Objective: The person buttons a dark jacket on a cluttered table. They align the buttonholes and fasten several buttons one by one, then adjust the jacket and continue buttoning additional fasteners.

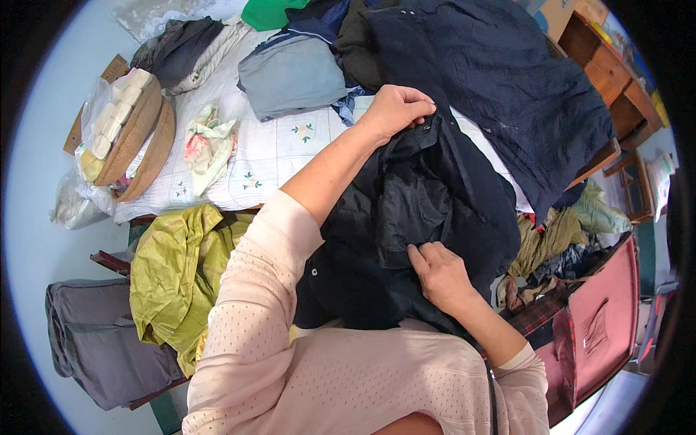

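A black cloth garment (478,201) with a shiny dark lining (416,204) lies before me, spilling over the bed's near edge towards my lap. My left hand (399,111) pinches its upper edge between thumb and fingers, close to a small dark fastener (427,128). Lower down, my right hand (440,272) rests on the lower edge of the lining, fingers bent; whether it grips the cloth is hard to tell. A white button (314,272) shows on the garment's left part. Beyond it, a large navy garment (505,92) is spread out.
Folded grey-blue cloth (293,76) lies on the white embroidered sheet (266,147), beside a crumpled plastic bag (209,149). Woven baskets (136,136) stand left. Yellow-green fabric (174,272) and a grey folded bundle (109,342) are at near left. An open pink suitcase (603,321) stands right.
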The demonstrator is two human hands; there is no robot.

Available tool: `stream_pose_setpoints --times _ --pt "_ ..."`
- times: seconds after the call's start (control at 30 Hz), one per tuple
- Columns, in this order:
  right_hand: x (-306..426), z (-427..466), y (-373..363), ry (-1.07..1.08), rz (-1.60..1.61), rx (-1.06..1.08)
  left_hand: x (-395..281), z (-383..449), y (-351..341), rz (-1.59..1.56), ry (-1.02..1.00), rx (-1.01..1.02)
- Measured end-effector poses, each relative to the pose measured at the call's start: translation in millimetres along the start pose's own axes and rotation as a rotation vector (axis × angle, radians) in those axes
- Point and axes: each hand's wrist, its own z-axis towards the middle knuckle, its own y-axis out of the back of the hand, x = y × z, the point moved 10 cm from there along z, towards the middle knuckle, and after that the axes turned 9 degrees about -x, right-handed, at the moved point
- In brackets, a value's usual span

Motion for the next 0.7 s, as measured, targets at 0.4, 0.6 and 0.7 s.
stream_pose_setpoints --times 0.4,0.6,0.7 --pt "-87.0 107.5 6.7 -0.491 0.080 -0.391 40.4 3.5 -0.6 -0.167 0.209 -0.020" --pt "-94.9 107.8 -33.7 -0.567 0.557 -0.584 36.5 0.3 6.1 -0.099 0.210 -0.023" --pt "-87.0 65.7 -23.3 -0.453 0.747 -0.711 33.5 -0.7 3.7 -0.117 0.180 -0.018"
